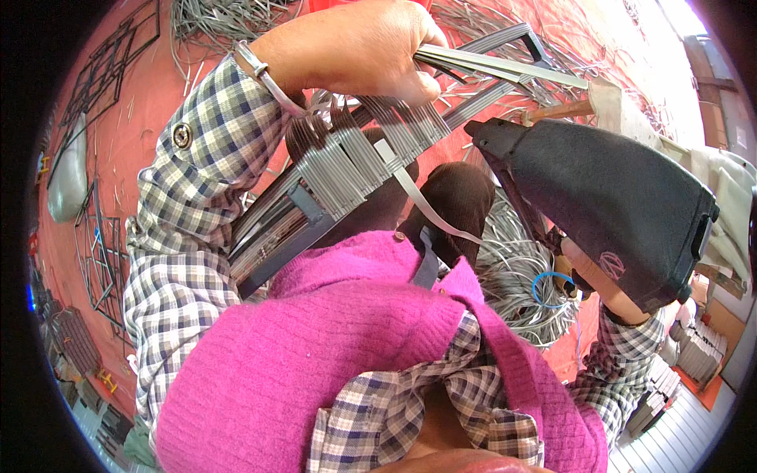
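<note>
At the top, my left hand (355, 51) is closed, its thumb and fingers pinching flat grey strips (505, 65) that run off to the right. Below it lies a dark metal frame (292, 244), slanted across my knees, with rows of flat grey strips (347, 169) wrapped closely round its bars. One loose pale strip (434, 209) hangs from the wrapped rows and curves down to the right. On the right, my right hand (595, 272) grips a bulky black tool (607, 205) with a tapered nose pointing left. The tool's housing hides most of that hand's fingers.
Heaps of loose grey strips (524, 292) lie on the red floor (165, 87), beside my knees and at the back. A thin blue loop (544, 276) shows near my right hand. More dark metal frames (102, 260) stand at the left. Pale cloth (710, 173) hangs far right.
</note>
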A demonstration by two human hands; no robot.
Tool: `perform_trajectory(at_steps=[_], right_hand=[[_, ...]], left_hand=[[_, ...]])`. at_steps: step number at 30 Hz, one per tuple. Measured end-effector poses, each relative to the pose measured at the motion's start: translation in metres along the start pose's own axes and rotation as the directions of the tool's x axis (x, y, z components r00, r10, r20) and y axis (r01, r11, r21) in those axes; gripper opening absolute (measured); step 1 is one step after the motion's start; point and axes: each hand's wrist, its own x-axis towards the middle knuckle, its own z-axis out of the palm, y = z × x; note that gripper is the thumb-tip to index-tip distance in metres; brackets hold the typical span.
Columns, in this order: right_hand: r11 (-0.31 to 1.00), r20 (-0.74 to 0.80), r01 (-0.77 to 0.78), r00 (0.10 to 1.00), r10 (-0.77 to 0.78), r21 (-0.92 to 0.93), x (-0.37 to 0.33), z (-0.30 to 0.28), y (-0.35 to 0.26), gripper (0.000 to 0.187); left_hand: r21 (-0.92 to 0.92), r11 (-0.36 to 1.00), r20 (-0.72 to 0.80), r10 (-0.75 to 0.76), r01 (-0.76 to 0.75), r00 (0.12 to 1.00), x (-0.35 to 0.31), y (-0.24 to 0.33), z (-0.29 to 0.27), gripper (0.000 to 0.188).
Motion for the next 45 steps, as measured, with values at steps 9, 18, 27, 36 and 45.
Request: perform_trajectory(at_steps=[9,18,27,36,45], right_hand=[[1.000,0.013,0.021,1.000,-0.021,0.002,0.002,0.001,-0.006,0.038],[0.998,0.042,0.056,0.998,-0.055,-0.014,0.005,0.001,-0.007,0.037],[0.994,0.089,0.100,0.991,-0.095,-0.049,0.008,-0.002,-0.008,0.037],[0.928,0.250,0.291,0.940,-0.232,-0.234,0.020,-0.014,-0.013,0.036],[0.909,0.256,0.273,0.947,-0.196,-0.313,0.021,-0.020,-0.016,0.035]], left_hand=[[-0.032,0.998,0.037,-0.049,0.050,0.998,-0.004,0.004,-0.004,0.016],[-0.117,0.992,0.149,-0.032,0.050,0.988,-0.002,0.002,-0.012,0.015],[-0.094,0.993,0.126,-0.063,0.075,0.990,-0.002,0.004,-0.009,0.015],[-0.115,0.993,0.182,0.046,-0.026,0.982,0.001,-0.008,-0.010,0.015],[-0.335,0.928,-0.113,0.133,-0.164,0.985,0.019,-0.019,0.000,0.023]])
